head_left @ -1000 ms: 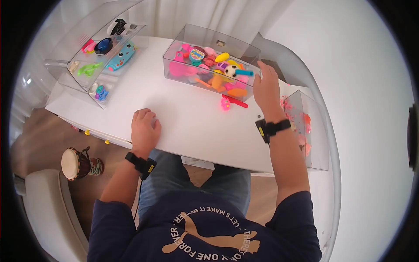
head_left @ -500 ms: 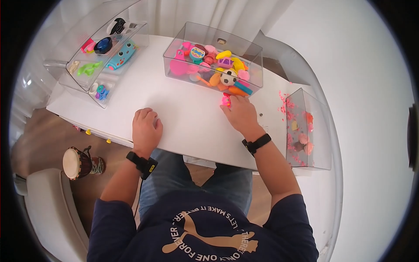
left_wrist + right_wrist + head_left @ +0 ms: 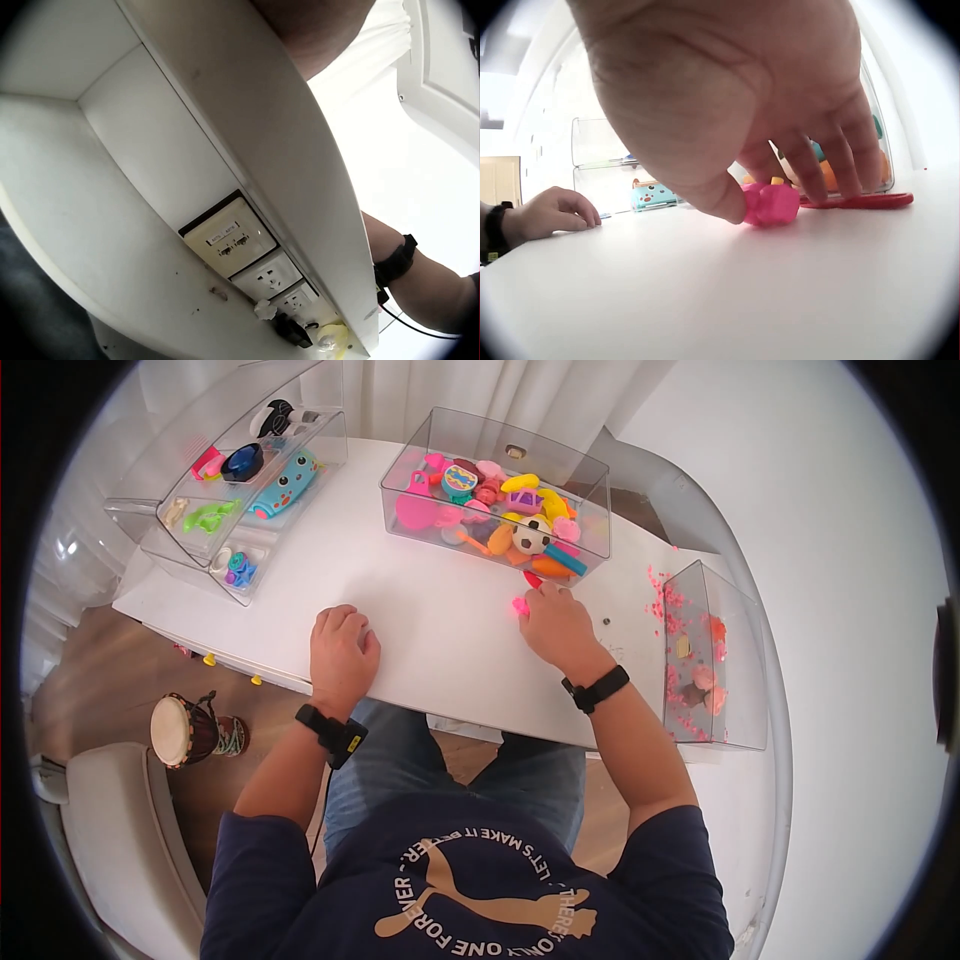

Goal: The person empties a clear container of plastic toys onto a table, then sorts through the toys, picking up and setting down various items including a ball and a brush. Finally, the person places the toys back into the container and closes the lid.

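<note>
My right hand (image 3: 560,628) is down on the white table in front of the toy-filled bin. In the right wrist view its thumb and index finger pinch a small bright pink toy (image 3: 774,204) that has yellow-orange bits on top. The other fingers reach down to a long, flat red plastic piece (image 3: 866,201) lying beside it. From above, the hand covers most of that red piece. My left hand (image 3: 342,655) rests near the table's front edge, fingers loosely bent, holding nothing. The left wrist view looks under the table edge, at wall sockets (image 3: 271,274).
Behind the right hand stands a clear bin (image 3: 397,525) of toys, with a soccer ball (image 3: 531,535) and a blue tube (image 3: 565,559). At right, pink crumbs lie around another clear bin (image 3: 740,660). A tiered clear organizer (image 3: 205,550) stands at left; a drum (image 3: 185,730) is on the floor.
My right hand has come from the toy bin's right end down and left to the pink toy and red piece, and now pinches the pink toy. The left hand stays put.
</note>
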Demonstrator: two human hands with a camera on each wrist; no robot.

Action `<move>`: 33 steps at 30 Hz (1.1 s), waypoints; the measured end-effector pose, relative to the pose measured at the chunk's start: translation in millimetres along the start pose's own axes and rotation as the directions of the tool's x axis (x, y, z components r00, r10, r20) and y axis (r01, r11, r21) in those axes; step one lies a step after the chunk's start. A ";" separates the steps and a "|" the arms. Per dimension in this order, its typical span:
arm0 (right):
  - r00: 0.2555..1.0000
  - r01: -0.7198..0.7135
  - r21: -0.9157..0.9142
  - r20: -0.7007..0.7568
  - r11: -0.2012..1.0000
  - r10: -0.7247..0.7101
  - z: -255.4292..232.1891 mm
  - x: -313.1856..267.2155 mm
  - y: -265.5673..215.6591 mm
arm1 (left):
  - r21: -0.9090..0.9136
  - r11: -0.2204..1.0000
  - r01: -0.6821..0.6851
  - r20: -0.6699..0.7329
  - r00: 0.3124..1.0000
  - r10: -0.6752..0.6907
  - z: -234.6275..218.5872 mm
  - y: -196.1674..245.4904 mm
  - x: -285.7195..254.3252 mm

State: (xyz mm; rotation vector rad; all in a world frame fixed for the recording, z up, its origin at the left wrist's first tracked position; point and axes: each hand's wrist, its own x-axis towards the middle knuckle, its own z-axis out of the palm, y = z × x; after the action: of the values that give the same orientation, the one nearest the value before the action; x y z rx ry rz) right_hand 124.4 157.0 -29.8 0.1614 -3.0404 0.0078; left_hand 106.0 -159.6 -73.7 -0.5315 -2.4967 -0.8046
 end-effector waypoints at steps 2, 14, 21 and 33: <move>0.998 0.030 0.024 0.055 0.999 -0.031 -6.0 -5.9 -3.2 | 0.002 1.000 -0.001 -0.005 1.000 0.001 1.3 -0.9 -0.5; 0.996 -0.070 0.099 0.059 0.993 0.064 -23.7 -18.1 25.9 | 0.011 1.000 -0.019 -0.002 1.000 0.019 1.8 -1.4 -1.4; 0.998 -0.051 0.061 0.023 0.997 0.050 -10.2 -15.1 25.4 | -0.014 1.000 -0.005 -0.002 1.000 0.005 2.1 -1.8 -1.2; 0.987 -0.109 0.056 0.126 0.992 0.101 1.1 4.3 21.6 | -0.035 0.999 -0.001 -0.023 1.000 0.000 -0.4 -1.6 -1.3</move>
State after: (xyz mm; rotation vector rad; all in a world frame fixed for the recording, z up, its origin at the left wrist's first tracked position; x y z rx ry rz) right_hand 117.7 178.0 -30.4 0.0055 -3.1695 0.1050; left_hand 106.5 -161.3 -74.8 -0.5320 -2.4652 -0.8511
